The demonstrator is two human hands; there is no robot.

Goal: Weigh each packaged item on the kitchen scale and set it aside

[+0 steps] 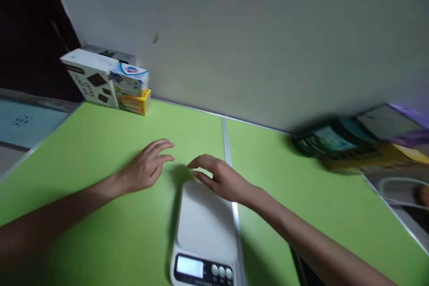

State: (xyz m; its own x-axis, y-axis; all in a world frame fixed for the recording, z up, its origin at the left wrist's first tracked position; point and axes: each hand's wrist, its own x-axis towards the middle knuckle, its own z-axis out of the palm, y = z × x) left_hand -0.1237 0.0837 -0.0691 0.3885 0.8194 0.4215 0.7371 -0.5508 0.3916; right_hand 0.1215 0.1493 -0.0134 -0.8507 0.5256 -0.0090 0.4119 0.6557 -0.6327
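A white kitchen scale [207, 223] lies on the green table, its small display lit and round buttons beside it at the near end. Over the far edge of the scale hovers my right hand [217, 174], thumb and fingers apart and nothing between them. My left hand [147, 165] is to the left of the scale, above the table, with its fingers spread and empty; a ring shows on one finger. Whether my right hand touches the scale I cannot tell.
At the back left stand a white box [90, 78], a small white-and-blue box [130, 78] and a yellow box [136, 102] under it. Blurred packages [335, 138] lie at the right by the wall. A pale seam strip [226, 138] crosses the green table [100, 143].
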